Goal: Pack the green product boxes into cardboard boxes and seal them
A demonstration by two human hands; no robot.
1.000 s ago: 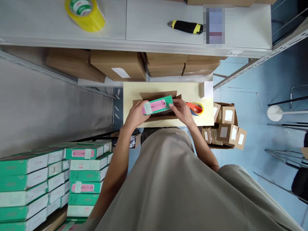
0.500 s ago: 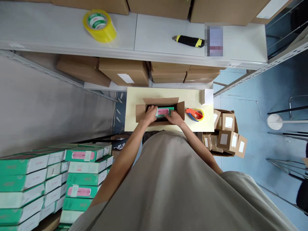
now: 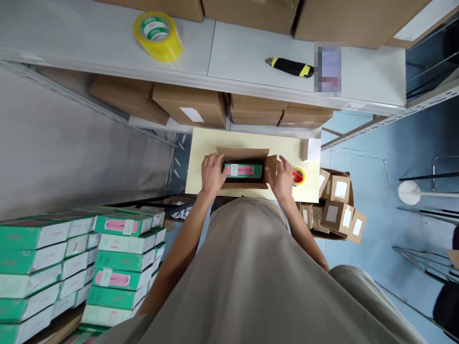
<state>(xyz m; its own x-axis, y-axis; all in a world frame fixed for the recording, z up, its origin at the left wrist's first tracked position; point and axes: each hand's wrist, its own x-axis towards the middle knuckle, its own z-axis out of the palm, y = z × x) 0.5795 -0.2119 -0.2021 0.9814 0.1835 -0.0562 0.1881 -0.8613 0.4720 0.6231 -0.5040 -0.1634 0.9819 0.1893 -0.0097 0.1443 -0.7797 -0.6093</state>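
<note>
An open cardboard carton (image 3: 247,186) stands on the pale yellow table in front of me. Inside it lies a green product box (image 3: 257,171) with a pink picture and a pale label on top. At the carton's left end, my left hand (image 3: 212,173) has its fingers bent over the side flap, which it mostly hides. My right hand (image 3: 281,180) is at the opposite end, with the right flap (image 3: 271,164) between thumb and fingers. Neither hand touches the green box. Just beyond my right hand are an orange-red tool and a yellow tape roll (image 3: 303,176), partly covered.
A grey shelf above the table (image 3: 197,143) bears a yellow tape roll (image 3: 158,36), a black-and-yellow utility knife (image 3: 290,67) and cartons. Stacked green boxes (image 3: 120,260) stand at lower left. A large carton of small brown boxes (image 3: 337,210) sits at right.
Both hands have let go of the green box and moved outward to the carton's end flaps. The green box now lies uncovered inside. My view has shifted slightly.
</note>
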